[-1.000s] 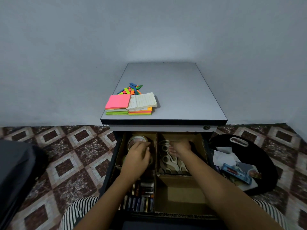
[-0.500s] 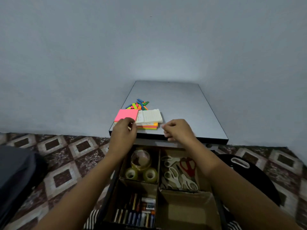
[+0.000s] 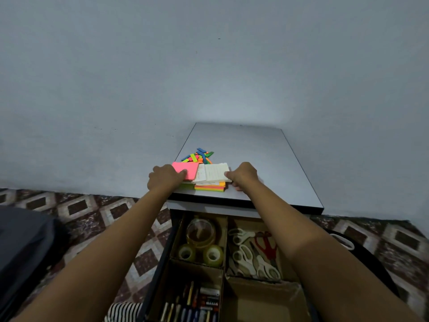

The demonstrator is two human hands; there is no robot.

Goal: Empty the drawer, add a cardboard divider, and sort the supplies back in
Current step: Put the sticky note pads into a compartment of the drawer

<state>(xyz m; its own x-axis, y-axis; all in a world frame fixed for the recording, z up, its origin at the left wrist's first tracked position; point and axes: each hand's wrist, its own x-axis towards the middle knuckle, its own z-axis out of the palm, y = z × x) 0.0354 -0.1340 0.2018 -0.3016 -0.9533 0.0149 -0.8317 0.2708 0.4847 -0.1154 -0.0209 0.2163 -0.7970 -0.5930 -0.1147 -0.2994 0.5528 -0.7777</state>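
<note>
Sorting step: a low stack of square paper sticky-note pads (image 3: 210, 188), neon pink, lined white, orange and green, sits on the smooth grey cabinet top (image 3: 255, 147). The left hand (image 3: 166, 178) curls over its pink edge and the right hand (image 3: 245, 176) over its white edge, clasping it. Beyond the hands lie loose coloured tabs (image 3: 199, 155). Below the wrists, the open drawer (image 3: 162, 259) has a brown cardboard divider (image 3: 224, 252) separating glossy tape rolls (image 3: 200, 231), scissors (image 3: 250, 254) and pens (image 3: 190, 305). Next, likely: lift the stack level.
</note>
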